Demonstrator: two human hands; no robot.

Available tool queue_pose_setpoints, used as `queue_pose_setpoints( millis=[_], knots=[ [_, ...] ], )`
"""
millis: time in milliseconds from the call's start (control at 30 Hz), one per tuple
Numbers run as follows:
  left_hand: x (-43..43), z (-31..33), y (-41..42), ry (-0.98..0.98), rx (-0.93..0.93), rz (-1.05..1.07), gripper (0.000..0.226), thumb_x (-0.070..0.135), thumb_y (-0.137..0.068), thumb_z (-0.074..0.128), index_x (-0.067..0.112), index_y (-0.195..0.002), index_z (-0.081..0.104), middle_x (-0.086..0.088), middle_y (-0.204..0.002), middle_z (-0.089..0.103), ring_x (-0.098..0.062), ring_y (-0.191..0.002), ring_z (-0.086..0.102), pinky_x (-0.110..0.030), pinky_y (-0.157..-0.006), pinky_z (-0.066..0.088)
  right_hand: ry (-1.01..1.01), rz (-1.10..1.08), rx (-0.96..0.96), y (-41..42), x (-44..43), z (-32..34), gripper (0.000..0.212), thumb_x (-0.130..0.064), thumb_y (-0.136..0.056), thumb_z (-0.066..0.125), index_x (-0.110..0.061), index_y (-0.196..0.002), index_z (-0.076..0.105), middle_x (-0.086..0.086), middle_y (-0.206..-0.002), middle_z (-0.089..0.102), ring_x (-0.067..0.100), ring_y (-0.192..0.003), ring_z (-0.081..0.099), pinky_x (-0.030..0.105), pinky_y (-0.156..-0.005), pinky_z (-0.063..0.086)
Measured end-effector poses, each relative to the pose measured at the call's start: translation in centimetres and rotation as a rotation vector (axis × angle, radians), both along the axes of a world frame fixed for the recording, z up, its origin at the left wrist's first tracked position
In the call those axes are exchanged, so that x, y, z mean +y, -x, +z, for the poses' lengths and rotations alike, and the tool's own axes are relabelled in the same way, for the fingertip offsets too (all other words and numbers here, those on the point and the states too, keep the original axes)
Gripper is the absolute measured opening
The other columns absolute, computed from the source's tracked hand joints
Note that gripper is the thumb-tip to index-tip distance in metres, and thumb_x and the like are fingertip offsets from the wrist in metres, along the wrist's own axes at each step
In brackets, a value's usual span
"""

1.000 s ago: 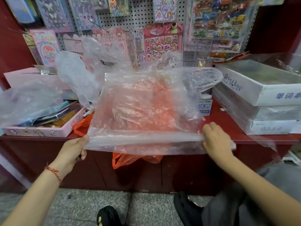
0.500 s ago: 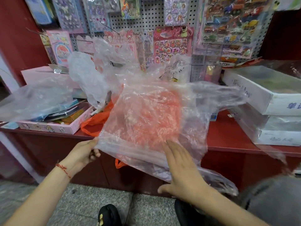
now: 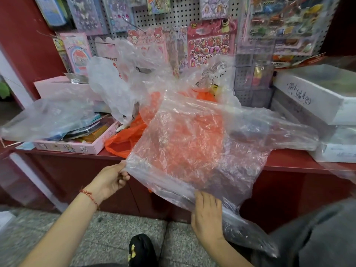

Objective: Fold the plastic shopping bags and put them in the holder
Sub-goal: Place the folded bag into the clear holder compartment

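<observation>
Right hand lower, clear bag tail blurred

On the table: open box at left, stacked boxes at right, large bag between them, partly over a second bag. Behind everything, pegboard with sticker sheets.

The left hand pinches a corner of the clear plastic bag; the right hand lies flat under its lower edge. An orange bag lies beneath.
</observation>
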State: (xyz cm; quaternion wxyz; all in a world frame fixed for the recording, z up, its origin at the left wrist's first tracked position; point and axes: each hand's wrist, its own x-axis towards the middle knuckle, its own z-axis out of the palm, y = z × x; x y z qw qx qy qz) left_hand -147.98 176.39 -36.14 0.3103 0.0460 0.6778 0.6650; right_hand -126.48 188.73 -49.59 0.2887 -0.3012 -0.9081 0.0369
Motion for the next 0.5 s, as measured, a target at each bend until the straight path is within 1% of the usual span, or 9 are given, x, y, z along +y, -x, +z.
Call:
queue_pose_setpoints(
  millis=[100, 167, 267, 300, 333, 367, 400, 433, 500],
  knots=[
    [-0.8, 0.3, 0.0, 0.138, 0.184, -0.083, 0.025, 0.021, -0.099, 0.046, 0.008, -0.079, 0.054, 0.003, -0.037, 0.046, -0.005, -0.032, 0.049, -0.011, -0.031, 0.029, -0.156, 0.021, 0.111, -1.2, 1.6, 0.6, 0.031, -0.012, -0.055, 0.054, -0.019, -0.081, 0.037, 0.003, -0.067, 0.053, 0.022, -0.067, 0.04, 0.033, -0.063, 0.023],
    [-1.4, 0.3, 0.1, 0.284, 0.38, -0.201, 0.025, 0.018, -0.1, 0.044, 0.005, -0.086, 0.06, 0.001, -0.039, 0.051, -0.007, -0.034, 0.052, -0.013, -0.032, 0.03, -0.188, 0.078, 0.157, -2.5, 3.1, 2.2, 0.021, -0.012, -0.059, 0.039, -0.02, -0.078, 0.035, 0.004, -0.064, 0.051, 0.021, -0.067, 0.034, 0.032, -0.062, 0.022],
    [-1.7, 0.5, -0.2, 0.392, 0.504, -0.428, 0.023, 0.024, -0.099, 0.043, 0.01, -0.112, 0.056, -0.003, -0.055, 0.064, -0.011, -0.044, 0.06, -0.015, -0.038, 0.039, -0.102, 0.209, 0.06, -4.1, 5.9, 6.2, 0.017, -0.01, -0.063, 0.038, -0.017, -0.077, 0.045, 0.004, -0.065, 0.053, 0.024, -0.064, 0.047, 0.031, -0.061, 0.027],
    [-1.8, 0.9, -0.2, 0.386, 0.513, -0.466, 0.029, 0.034, -0.096, 0.045, 0.02, -0.121, 0.05, -0.004, -0.068, 0.069, -0.011, -0.055, 0.064, -0.017, -0.045, 0.045, -0.015, 0.241, 0.017, -4.5, 6.9, 7.6, 0.015, -0.008, -0.067, 0.041, -0.015, -0.077, 0.052, 0.004, -0.067, 0.057, 0.025, -0.064, 0.054, 0.031, -0.062, 0.032],
    [-2.0, 1.2, -0.1, 0.366, 0.551, -0.493, 0.043, 0.05, -0.089, 0.048, 0.033, -0.128, 0.041, -0.002, -0.086, 0.069, -0.01, -0.071, 0.065, -0.019, -0.057, 0.05, 0.093, 0.249, -0.031, -4.8, 7.9, 9.3, 0.013, -0.006, -0.073, 0.047, -0.012, -0.077, 0.058, 0.004, -0.071, 0.06, 0.025, -0.068, 0.058, 0.033, -0.064, 0.037],
    [-2.4, 1.6, 0.1, 0.331, 0.628, -0.543, 0.06, 0.067, -0.077, 0.052, 0.049, -0.131, 0.032, 0.003, -0.106, 0.063, -0.008, -0.091, 0.062, -0.019, -0.073, 0.051, 0.211, 0.258, -0.084, -5.1, 8.8, 11.0, 0.01, -0.005, -0.079, 0.053, -0.01, -0.079, 0.061, 0.003, -0.074, 0.062, 0.022, -0.071, 0.059, 0.032, -0.065, 0.039],
    [-2.7, 2.1, 0.2, 0.29, 0.712, -0.622, 0.074, 0.08, -0.063, 0.054, 0.064, -0.129, 0.025, 0.011, -0.124, 0.052, -0.004, -0.111, 0.052, -0.017, -0.089, 0.044, 0.301, 0.285, -0.115, -5.2, 9.7, 12.6, 0.006, -0.005, -0.081, 0.059, -0.01, -0.08, 0.063, 0.0, -0.074, 0.062, 0.017, -0.07, 0.057, 0.028, -0.063, 0.037],
    [-3.1, 2.6, 0.1, 0.252, 0.777, -0.705, 0.082, 0.086, -0.051, 0.057, 0.074, -0.124, 0.021, 0.018, -0.137, 0.036, 0.0, -0.126, 0.039, -0.016, -0.101, 0.033, 0.344, 0.319, -0.117, -5.3, 10.4, 14.1, 0.006, -0.006, -0.082, 0.063, -0.011, -0.08, 0.063, -0.003, -0.071, 0.059, 0.011, -0.065, 0.052, 0.023, -0.06, 0.035],
    [-3.1, 3.3, -0.6, 0.285, 0.886, -0.747, 0.085, 0.082, -0.038, 0.069, 0.082, -0.111, 0.026, 0.025, -0.146, 0.014, 0.004, -0.136, 0.015, -0.021, -0.108, 0.017, 0.442, 0.386, -0.128, -5.3, 11.8, 16.7, 0.009, -0.009, -0.083, 0.068, -0.013, -0.078, 0.062, -0.003, -0.068, 0.056, 0.003, -0.057, 0.046, 0.017, -0.06, 0.036]
  ],
)
